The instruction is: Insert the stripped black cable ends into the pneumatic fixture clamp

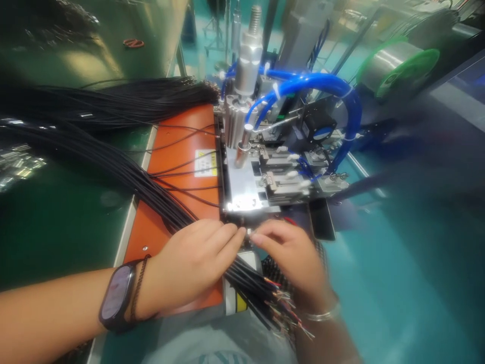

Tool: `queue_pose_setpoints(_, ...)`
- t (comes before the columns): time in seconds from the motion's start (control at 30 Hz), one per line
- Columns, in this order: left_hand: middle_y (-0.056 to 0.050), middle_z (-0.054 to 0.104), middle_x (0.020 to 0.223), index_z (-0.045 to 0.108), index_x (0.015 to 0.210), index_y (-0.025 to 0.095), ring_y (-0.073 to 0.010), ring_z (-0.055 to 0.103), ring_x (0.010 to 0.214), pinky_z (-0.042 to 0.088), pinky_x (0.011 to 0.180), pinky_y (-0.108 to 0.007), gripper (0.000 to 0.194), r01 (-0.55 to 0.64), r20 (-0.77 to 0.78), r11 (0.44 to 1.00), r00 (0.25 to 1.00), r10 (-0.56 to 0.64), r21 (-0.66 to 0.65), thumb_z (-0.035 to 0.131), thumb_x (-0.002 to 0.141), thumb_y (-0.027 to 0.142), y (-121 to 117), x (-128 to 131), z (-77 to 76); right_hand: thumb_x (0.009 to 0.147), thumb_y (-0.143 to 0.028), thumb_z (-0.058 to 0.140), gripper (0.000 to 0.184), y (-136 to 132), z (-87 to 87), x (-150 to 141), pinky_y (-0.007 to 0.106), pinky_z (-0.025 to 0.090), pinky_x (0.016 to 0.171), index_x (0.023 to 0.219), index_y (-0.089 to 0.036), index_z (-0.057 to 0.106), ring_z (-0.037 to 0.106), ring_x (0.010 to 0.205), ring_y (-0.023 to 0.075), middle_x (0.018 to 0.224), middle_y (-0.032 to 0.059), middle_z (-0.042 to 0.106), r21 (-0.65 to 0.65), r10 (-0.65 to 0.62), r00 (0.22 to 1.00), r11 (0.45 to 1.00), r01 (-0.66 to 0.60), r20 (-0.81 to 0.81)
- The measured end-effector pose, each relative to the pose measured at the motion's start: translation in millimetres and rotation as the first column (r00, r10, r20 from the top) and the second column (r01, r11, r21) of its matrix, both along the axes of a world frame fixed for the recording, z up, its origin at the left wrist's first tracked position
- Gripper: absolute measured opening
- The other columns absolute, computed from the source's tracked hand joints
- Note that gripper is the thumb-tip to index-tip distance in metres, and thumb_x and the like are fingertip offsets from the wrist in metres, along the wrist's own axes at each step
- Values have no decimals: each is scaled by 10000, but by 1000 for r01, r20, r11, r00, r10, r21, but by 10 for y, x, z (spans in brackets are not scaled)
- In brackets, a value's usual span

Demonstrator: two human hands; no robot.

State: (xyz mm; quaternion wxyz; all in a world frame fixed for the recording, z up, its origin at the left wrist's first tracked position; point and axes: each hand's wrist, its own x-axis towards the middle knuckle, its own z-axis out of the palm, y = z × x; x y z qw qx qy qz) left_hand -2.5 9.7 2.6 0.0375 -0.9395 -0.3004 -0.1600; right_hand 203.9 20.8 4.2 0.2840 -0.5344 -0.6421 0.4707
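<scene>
My left hand point(193, 263) lies across a thick bundle of black cables point(113, 156), its fingertips reaching the front edge of a metal crimping fixture point(242, 187). My right hand point(286, 253) comes in from the other side, and its fingertips nearly meet the left ones around a small metal bit point(249, 231). The fingers hide whatever lies between them. Below my hands, a second group of black cables point(257, 296) ends in stripped, coloured wire tips point(288, 316).
An orange plate point(178, 162) with a yellow warning label point(206, 163) lies under the cables. Behind it stand a silver pneumatic cylinder point(246, 76), looping blue air tubes point(306, 83) and a small fan point(318, 124). A green-rimmed spool point(397, 65) sits at the back right.
</scene>
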Motion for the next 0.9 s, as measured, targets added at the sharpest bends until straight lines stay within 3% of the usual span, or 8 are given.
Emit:
queue_pose_setpoints(0.1, -125, 619, 979, 552, 1187, 77, -228, 549, 814, 495, 694, -376, 351, 35, 2, 997, 999, -35, 71, 465, 849, 110, 40, -32, -12, 839, -197, 606, 196, 23, 13, 18, 226, 378, 650, 644, -199, 583, 545, 678, 111, 684, -50, 612, 68, 108, 986, 991, -117, 127)
queue_pose_setpoints(0.17, -104, 615, 945, 541, 1213, 126, -213, 549, 795, 481, 659, -347, 365, 15, 4, 998, 1000, -16, 62, 446, 862, 98, 78, -54, -22, 859, -234, 586, 198, 38, -1, 28, 231, 362, 623, 665, -200, 560, 523, 655, 112, 674, -50, 585, 61, 65, 986, 995, -75, 152)
queue_pose_setpoints(0.3, -74, 590, 884, 528, 1226, 201, -191, 546, 781, 455, 640, -306, 358, -4, -20, 1000, 1000, 5, 21, 429, 890, 127, 145, -72, -45, 886, -320, 547, 216, 17, -96, 47, 233, 360, 601, 705, -204, 537, 501, 654, 122, 672, -45, 542, -30, 2, 994, 1000, 1, 112)
queue_pose_setpoints(0.53, -75, 580, 867, 544, 1195, 192, -191, 539, 757, 441, 622, -305, 333, -4, -48, 1000, 999, 3, -14, 398, 901, 136, 164, -57, -38, 893, -288, 490, 139, 2, -177, 87, 235, 410, 665, 814, -201, 564, 523, 733, 134, 768, -18, 558, -203, 28, 996, 978, -44, -80)
queue_pose_setpoints(0.9, -82, 572, 829, 560, 1166, 168, -200, 536, 721, 441, 593, -311, 334, -16, -116, 1000, 993, 15, -2, 393, 883, 114, 127, -54, -1, 806, -229, 558, 95, 71, -335, 94, 232, 385, 621, 719, -191, 546, 478, 661, 115, 695, -34, 522, -262, -35, 985, 965, -11, -170)
